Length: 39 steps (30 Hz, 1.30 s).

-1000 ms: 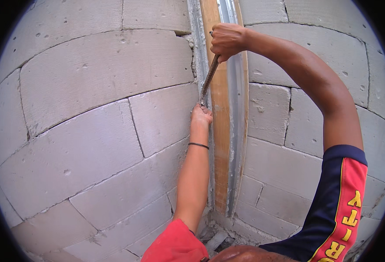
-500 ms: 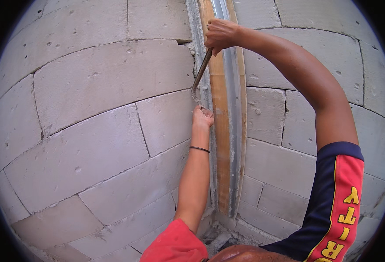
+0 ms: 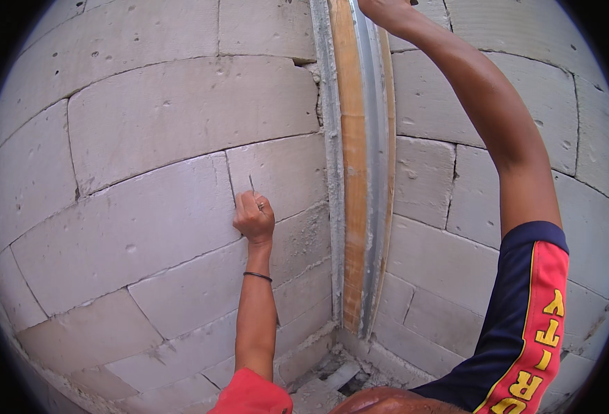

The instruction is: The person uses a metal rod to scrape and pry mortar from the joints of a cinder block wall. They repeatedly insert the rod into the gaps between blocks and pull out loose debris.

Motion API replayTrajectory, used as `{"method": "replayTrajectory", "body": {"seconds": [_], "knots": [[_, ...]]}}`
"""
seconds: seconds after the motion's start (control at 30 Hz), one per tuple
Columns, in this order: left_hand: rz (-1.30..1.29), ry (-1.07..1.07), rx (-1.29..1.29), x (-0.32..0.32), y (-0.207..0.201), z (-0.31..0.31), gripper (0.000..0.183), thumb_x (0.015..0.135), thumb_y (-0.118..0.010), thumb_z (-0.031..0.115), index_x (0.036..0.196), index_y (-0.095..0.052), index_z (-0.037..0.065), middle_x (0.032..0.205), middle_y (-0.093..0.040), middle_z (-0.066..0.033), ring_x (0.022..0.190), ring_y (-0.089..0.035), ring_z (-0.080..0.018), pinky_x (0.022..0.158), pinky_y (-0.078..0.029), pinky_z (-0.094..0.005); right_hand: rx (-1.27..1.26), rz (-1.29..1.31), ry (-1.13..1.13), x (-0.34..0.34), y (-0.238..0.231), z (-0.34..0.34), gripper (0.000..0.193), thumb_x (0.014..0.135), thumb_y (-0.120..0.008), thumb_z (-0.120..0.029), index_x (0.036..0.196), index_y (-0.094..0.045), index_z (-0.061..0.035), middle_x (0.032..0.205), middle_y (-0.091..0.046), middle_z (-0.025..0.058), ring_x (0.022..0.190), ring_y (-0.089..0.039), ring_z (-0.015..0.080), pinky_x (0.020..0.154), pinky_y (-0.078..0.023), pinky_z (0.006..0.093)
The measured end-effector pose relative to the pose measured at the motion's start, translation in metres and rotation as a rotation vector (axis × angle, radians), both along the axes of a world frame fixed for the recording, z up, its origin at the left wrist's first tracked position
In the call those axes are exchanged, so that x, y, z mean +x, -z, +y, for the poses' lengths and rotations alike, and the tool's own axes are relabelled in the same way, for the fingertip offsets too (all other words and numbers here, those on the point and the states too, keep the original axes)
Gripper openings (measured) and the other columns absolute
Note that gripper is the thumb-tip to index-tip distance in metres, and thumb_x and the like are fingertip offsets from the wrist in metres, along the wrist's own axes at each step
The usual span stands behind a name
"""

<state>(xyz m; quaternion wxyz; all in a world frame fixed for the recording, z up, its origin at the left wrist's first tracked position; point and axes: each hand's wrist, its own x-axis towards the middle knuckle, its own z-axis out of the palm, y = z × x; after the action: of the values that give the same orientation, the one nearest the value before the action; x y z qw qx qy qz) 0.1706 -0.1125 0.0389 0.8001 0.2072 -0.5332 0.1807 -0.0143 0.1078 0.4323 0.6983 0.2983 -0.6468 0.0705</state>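
Note:
My left hand (image 3: 255, 219) is closed in a fist against the left block wall. From the top of the fist sticks a thin, dark, nail-like rod (image 3: 251, 182); its lower part is hidden by the fingers. My right hand (image 3: 387, 10) is raised to the upper edge, beside the top of the corner post, and partly cut off. Its fingers look curled, and a small dark bit of a metal bar (image 3: 413, 2) shows at the hand; the rest of the bar is out of view. Both arms are stretched upward.
In the corner a wooden board (image 3: 353, 152) runs upright beside a grey metal strip (image 3: 380, 165). Rough mortar (image 3: 333, 124) edges the board. Pale block walls (image 3: 187, 124) rise on both sides. Rubble (image 3: 339, 376) lies at the corner's foot.
My left hand has moved left and down, away from the corner post, and is now a fist with the rod showing. My right hand has risen, taking the bar mostly out of view.

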Motion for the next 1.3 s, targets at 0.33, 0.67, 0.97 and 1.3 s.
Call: {"method": "replayTrajectory", "body": {"seconds": [0.33, 0.67, 0.97, 1.3], "knots": [[-0.255, -0.093, -0.118, 0.024, 0.023, -0.019, 0.005, 0.076, -0.056, 0.008, 0.073, -0.052, 0.006, 0.067, -0.045, -0.0101, 0.050, -0.047, -0.0272, 0.045, -0.038, -0.0389, -0.408, 0.210, -0.197, -0.016, -0.121, -0.079, 0.016, 0.085, -0.057, -0.013, 0.090, -0.072, -0.0119, 0.091, -0.070, 0.0077, 0.086, -0.068, 0.0242, 0.067, -0.052, 0.0412], [-0.237, -0.041, -0.095, 0.028, 0.019, -0.017, 0.004, 0.076, -0.057, 0.007, 0.078, -0.054, 0.004, 0.069, -0.047, -0.0114, 0.052, -0.049, -0.0287, 0.046, -0.040, -0.0403, -0.151, 0.191, -0.162, -0.013, -0.112, -0.075, 0.017, 0.086, -0.056, -0.013, 0.086, -0.072, -0.0105, 0.091, -0.071, 0.0121, 0.089, -0.069, 0.0272, 0.069, -0.054, 0.0444], [-0.257, 0.046, -0.079, 0.032, 0.021, -0.019, 0.005, 0.076, -0.057, 0.007, 0.078, -0.054, 0.004, 0.070, -0.048, -0.0114, 0.053, -0.051, -0.0294, 0.047, -0.041, -0.0401, -0.173, 0.189, -0.314, -0.028, -0.127, -0.090, 0.016, 0.083, -0.056, -0.011, 0.081, -0.071, -0.0104, 0.083, -0.069, 0.0119, 0.078, -0.068, 0.0287, 0.060, -0.052, 0.0439], [-0.281, 0.050, -0.078, 0.027, 0.021, -0.019, 0.006, 0.077, -0.057, 0.010, 0.075, -0.053, 0.007, 0.069, -0.046, -0.0103, 0.053, -0.050, -0.0281, 0.047, -0.041, -0.0395, -0.173, 0.172, -0.281, -0.028, -0.131, -0.103, 0.016, 0.084, -0.055, -0.010, 0.087, -0.071, -0.0103, 0.078, -0.068, 0.0100, 0.077, -0.068, 0.0276, 0.058, -0.052, 0.0430]]}}
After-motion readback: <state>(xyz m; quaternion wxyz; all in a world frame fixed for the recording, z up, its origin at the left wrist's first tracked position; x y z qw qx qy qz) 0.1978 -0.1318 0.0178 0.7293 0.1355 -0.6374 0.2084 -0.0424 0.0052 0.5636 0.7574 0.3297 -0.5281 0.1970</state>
